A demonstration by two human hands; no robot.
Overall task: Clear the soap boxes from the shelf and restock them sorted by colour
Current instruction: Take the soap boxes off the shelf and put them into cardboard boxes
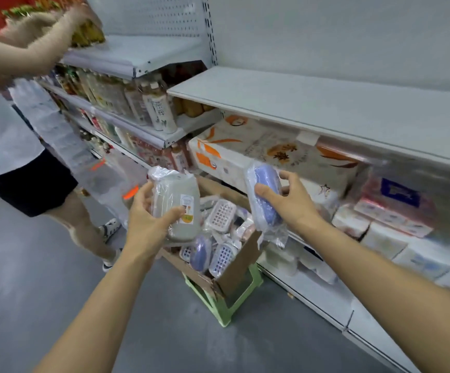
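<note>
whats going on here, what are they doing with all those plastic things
A person is sorting wrapped soap boxes at a shop shelf. The left hand holds a grey soap box, the right hand grips a purple soap box, both above a cardboard box full of more soap boxes, which sits on a green stool. The white shelf just above looks bare. Another person to the left reaches up to a shelf of bottles.

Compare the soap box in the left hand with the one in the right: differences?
The grey soap box shows its broad face, with a label; the purple soap box is seen edge-on, no label visible. Left hand cups grey from below; right hand grips purple's side. Both are plastic-wrapped.
</note>
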